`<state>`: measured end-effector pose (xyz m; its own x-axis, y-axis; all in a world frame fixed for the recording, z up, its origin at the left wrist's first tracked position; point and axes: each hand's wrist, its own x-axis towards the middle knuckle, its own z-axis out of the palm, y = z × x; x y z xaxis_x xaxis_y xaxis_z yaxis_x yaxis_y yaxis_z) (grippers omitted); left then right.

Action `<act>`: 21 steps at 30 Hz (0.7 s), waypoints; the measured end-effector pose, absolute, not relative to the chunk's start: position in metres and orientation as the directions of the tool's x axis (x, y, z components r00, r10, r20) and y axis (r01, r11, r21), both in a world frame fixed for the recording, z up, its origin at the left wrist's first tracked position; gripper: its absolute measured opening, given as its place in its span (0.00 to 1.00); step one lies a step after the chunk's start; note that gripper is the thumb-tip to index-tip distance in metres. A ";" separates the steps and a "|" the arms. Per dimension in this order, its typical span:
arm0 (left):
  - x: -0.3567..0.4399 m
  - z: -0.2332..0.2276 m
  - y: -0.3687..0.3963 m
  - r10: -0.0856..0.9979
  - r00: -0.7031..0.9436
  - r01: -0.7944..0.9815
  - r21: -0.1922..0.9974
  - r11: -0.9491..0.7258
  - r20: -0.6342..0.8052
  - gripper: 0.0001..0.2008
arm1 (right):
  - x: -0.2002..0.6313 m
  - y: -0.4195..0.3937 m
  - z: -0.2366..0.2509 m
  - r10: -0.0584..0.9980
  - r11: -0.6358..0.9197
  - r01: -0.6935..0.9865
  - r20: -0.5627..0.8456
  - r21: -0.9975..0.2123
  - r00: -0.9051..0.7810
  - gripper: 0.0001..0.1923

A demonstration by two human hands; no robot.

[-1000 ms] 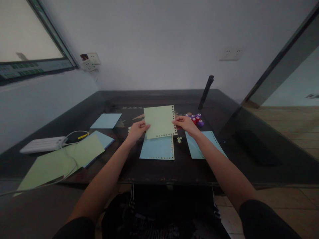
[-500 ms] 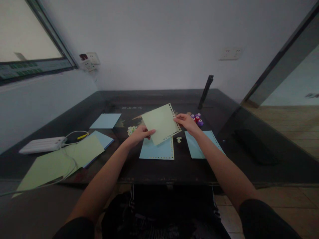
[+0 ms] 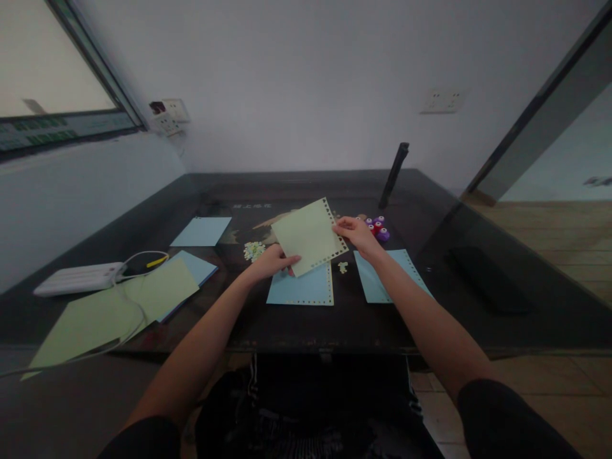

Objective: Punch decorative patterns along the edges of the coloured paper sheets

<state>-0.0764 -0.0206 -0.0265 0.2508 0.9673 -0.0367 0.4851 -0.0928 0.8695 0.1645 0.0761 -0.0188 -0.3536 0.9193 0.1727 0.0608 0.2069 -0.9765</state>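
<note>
Between my two hands a pale green sheet of paper [image 3: 308, 233] is held tilted above the table. Small punched holes run along its right and lower edges. My left hand [image 3: 273, 260] pinches its lower left corner, thumb on top. At the right edge, my right hand [image 3: 352, 231] grips the paper by the holes. Partly covered below it lies a light blue sheet [image 3: 300, 287] with holes along its right and bottom edges. A small heap of paper cut-outs [image 3: 253, 250] sits beside my left hand, and a smaller pile of cut-outs [image 3: 343, 268] lies near the blue sheet.
Another punched blue sheet [image 3: 377, 275] lies under my right forearm. Purple and red craft punches [image 3: 378, 228] stand beyond my right hand. At left are a blue sheet [image 3: 201, 231], green sheets [image 3: 105, 319], a white power strip [image 3: 79, 279] and its cable. A black flat object [image 3: 490, 280] lies right.
My left hand has shifted slightly along the green sheet's lower left corner. The sheet stays in both hands, almost unmoved. The view has shifted a little.
</note>
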 end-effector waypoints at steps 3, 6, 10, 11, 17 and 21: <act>-0.077 -0.030 -0.020 0.967 0.252 0.463 0.881 -0.095 -0.028 0.10 | 0.164 0.076 -0.019 0.916 0.222 0.087 0.177 -0.971 -0.361 0.17; -0.076 -0.032 -0.020 0.970 0.242 0.447 0.891 -0.080 -0.034 0.10 | 0.163 0.075 -0.017 0.913 0.239 0.108 0.186 -0.965 -0.362 0.17; -0.074 -0.031 -0.022 0.968 0.248 0.450 0.889 -0.080 -0.038 0.09 | 0.163 0.073 -0.017 0.915 0.237 0.095 0.190 -0.967 -0.356 0.17; -0.073 -0.030 -0.022 0.968 0.248 0.451 0.889 -0.082 -0.036 0.08 | 0.164 0.073 -0.017 0.915 0.234 0.090 0.188 -0.968 -0.356 0.17; -0.072 -0.029 -0.023 0.969 0.245 0.447 0.890 -0.088 -0.027 0.08 | 0.164 0.077 -0.021 0.916 0.225 0.098 0.176 -0.970 -0.361 0.18; -0.075 -0.031 -0.021 0.977 0.211 0.466 0.881 -0.080 -0.023 0.08 | 0.165 0.079 -0.022 0.930 0.175 0.055 0.147 -0.983 -0.336 0.20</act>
<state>-0.0754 -0.0207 -0.0309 0.2110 0.9772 -0.0231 0.4661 -0.0798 0.8812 0.1646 0.0792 -0.0218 -0.3359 0.9304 0.1469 0.0552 0.1752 -0.9830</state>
